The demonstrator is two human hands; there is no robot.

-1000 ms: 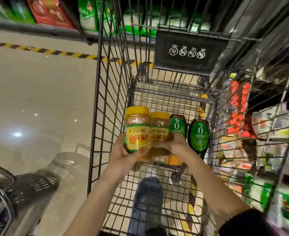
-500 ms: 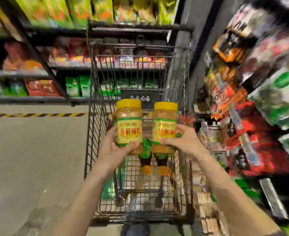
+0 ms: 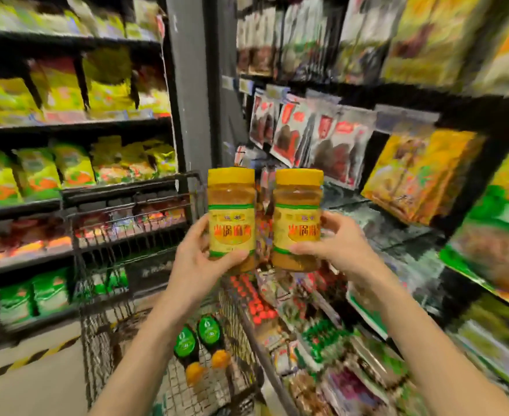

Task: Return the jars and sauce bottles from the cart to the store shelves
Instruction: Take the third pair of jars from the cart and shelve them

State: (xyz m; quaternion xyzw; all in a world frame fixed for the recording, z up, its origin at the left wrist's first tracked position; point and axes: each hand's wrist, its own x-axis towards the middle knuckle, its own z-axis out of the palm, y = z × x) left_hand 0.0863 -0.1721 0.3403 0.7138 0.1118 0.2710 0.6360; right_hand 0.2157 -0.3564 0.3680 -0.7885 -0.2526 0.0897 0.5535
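**While both hands hold jars up, two sauce bottles lie in the cart**

Where the view starts at far left, the left shelves [image 3: 67,124] carry rows of yellow and green packets. They are too blurred to read. Below them is pale floor [image 3: 22,391] with a black-and-yellow striped line [image 3: 22,363].

Cart [image 3: 133,205]: wire basket, left of centre, its far end toward the left shelves. On its wire bottom lie the left sauce bottle [image 3: 184,343] and the right sauce bottle [image 3: 209,331], side by side. Both are dark, with green labels and orange caps pointing toward the camera. Cannot tell whether they touch.

Left hand [image 3: 196,262]: raised above the cart, wrapped round the lower half of the left jar [image 3: 231,217]. The thumb lies across the bottom edge of the label and the fingers run behind the jar. Firm grip.

Left jar: upright, yellow lid, yellow label with red characters and green bands, brownish-yellow contents.

Right jar [image 3: 297,217]: same make, upright, level with the left jar and just beside it, with a narrow gap between them.

Right hand [image 3: 337,247]: curled round the right jar's lower right side, thumb across the front near the label's lower edge, fingertips on the label's right edge. Both forearms are bare.

Right shelves [image 3: 397,94]: hanging red-and-clear pouches just behind the jars, and yellow and green bags farther right. Heavy motion blur, so no text is legible.
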